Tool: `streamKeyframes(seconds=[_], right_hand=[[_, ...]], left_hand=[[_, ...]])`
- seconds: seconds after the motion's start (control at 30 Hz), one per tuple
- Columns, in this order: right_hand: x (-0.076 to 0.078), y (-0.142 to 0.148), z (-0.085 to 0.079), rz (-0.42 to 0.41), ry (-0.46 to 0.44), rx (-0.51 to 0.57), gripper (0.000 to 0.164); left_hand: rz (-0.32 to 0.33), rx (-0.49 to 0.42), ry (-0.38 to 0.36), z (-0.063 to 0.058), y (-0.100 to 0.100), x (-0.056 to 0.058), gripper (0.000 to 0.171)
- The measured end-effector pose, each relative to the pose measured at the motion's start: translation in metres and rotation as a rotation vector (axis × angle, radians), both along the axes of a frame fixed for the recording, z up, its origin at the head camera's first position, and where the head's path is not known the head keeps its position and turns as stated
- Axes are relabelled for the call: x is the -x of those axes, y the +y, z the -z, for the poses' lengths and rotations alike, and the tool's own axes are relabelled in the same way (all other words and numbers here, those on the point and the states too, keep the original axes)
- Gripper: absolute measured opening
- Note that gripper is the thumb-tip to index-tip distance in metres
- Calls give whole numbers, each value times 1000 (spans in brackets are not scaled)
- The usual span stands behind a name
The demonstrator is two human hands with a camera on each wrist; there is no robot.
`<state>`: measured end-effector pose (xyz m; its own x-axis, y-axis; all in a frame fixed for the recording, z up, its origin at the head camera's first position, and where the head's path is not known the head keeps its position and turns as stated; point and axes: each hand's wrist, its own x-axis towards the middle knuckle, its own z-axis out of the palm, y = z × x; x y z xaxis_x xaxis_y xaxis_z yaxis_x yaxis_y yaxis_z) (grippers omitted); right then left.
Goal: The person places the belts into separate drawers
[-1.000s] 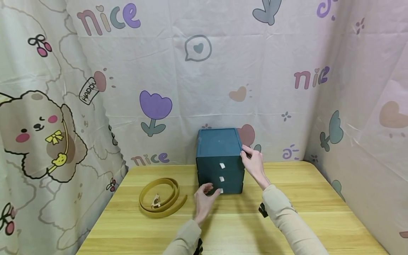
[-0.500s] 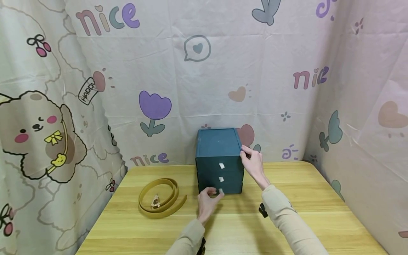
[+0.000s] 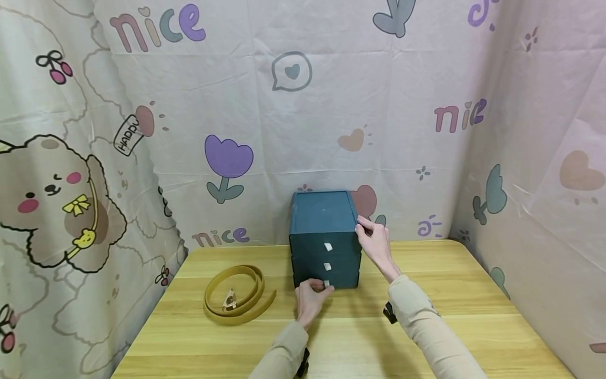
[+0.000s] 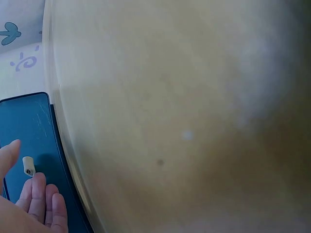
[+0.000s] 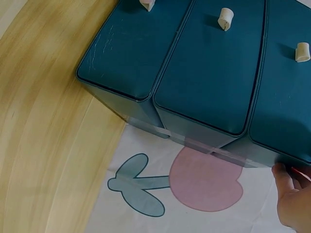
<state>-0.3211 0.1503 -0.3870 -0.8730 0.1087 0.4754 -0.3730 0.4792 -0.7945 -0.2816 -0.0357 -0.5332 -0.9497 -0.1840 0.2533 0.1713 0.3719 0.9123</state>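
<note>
A dark teal drawer box point(image 3: 324, 213) stands on the table, three drawers stacked, each front bearing a small white pull tab point(image 3: 328, 246). My left hand point(image 3: 310, 301) is at the lowest drawer. In the left wrist view, its fingertips point(image 4: 39, 179) are right at that drawer's tab point(image 4: 28, 165), while the thumb stands a little apart on the other side. My right hand point(image 3: 376, 241) grips the box's upper right edge near the front corner. The right wrist view shows its fingers point(image 5: 282, 178) against the side of the top section.
A yellow belt point(image 3: 259, 310) with a gold buckle point(image 3: 229, 300) lies coiled on the wooden table point(image 3: 189, 342), left of the box. A printed cloth point(image 3: 303, 131) hangs behind the table and along both sides.
My left hand has moved slightly right, and its fingertips have come in around the lowest tab. The right hand stays on the box's edge; all drawers look closed throughout.
</note>
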Motion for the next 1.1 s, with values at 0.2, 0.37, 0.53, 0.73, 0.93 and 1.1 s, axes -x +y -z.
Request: streamKeyframes(seconds=[0.2,0.37,0.53,0.73,0.93,1.1], right_hand=[[1,0,0,-4,-11,8,37],[1,-1,1,-8,-7,9,36],[1,-1,0,-3,-7,13,36],[0,-1,-1,1,-16,17,37],[-2,-2,-2,-1,-23,24,37],[-1,-2,-2,-5,-19,21,37]], left_hand=[[-7,17,-5,1,2,2,25],[-18,23,-19,1,2,4,23],[-29,32,-18,1,4,5,20],[-47,49,-17,1,5,8,19],[-82,76,-12,2,6,9,18],[-94,87,-6,1,7,9,16]])
